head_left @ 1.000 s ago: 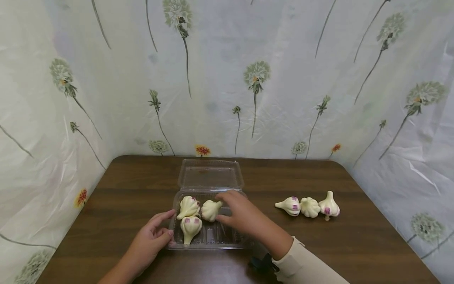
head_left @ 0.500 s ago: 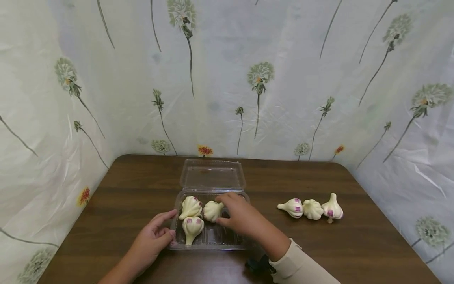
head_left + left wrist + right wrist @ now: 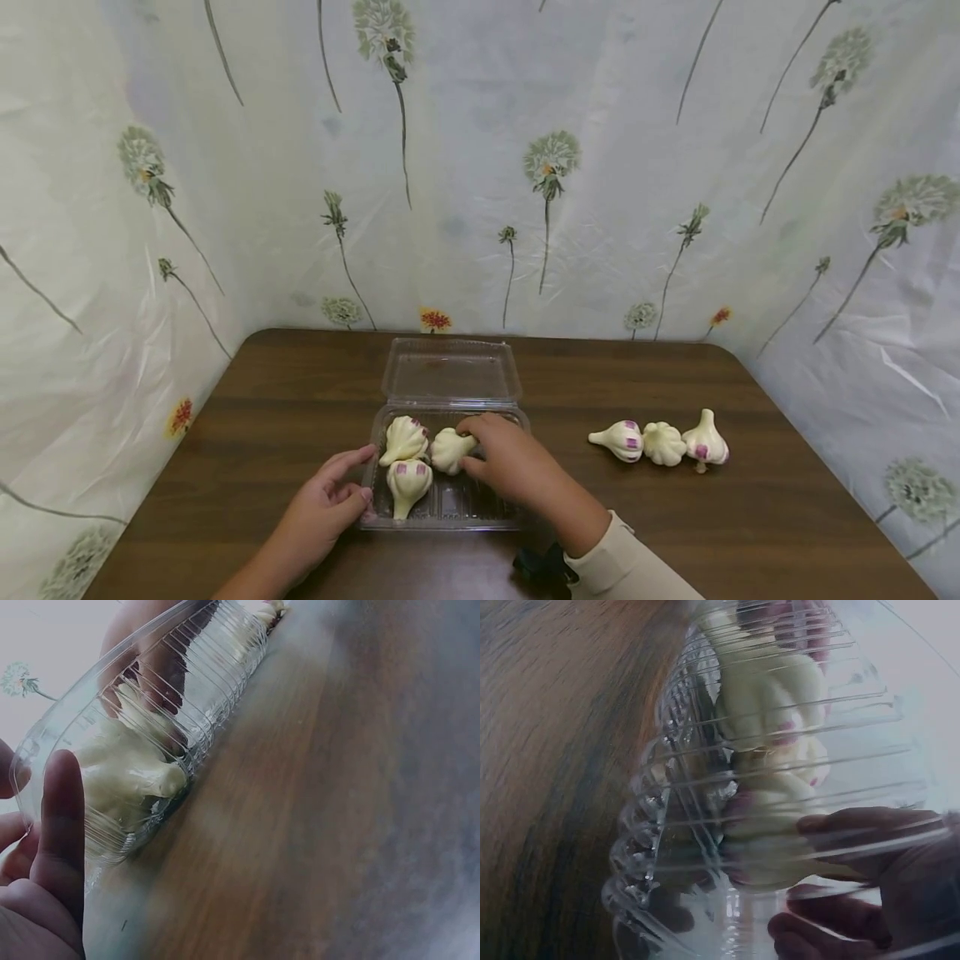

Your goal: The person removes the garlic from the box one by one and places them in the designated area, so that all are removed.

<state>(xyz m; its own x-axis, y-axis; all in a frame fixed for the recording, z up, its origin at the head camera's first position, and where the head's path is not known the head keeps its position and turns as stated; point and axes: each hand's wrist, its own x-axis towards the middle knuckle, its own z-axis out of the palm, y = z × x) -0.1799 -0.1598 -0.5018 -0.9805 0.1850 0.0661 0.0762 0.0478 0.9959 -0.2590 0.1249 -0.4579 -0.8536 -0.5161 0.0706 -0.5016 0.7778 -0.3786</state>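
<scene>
A clear plastic clamshell container (image 3: 442, 527) stands with its lid (image 3: 452, 371) folded back. My left hand (image 3: 318, 508) holds its left wall; in the left wrist view the thumb (image 3: 61, 802) lies on the near side and fingers sit beyond the rim. Inside the container, my right hand (image 3: 517, 458) holds a garlic bulb (image 3: 452, 451) by its neck, thumb and fingers on either side. Two more garlic bulbs lie in the left part, an upper one (image 3: 405, 440) and a lower one (image 3: 409, 487). In the right wrist view, the ribbed wall partly blurs the held bulb (image 3: 769, 840).
On the brown wooden table (image 3: 300, 375), three garlic bulbs lie in a row at right: one on its side (image 3: 621, 440), a middle one (image 3: 663, 443) and one with its neck up (image 3: 705, 439). A dark object (image 3: 542, 567) lies beside the right sleeve (image 3: 626, 558). A flower-patterned curtain (image 3: 465, 167) surrounds the table.
My right hand and the garlic bulb shift slightly within the container. The whole view slides a little between the first two frames. My left hand stays on the container wall.
</scene>
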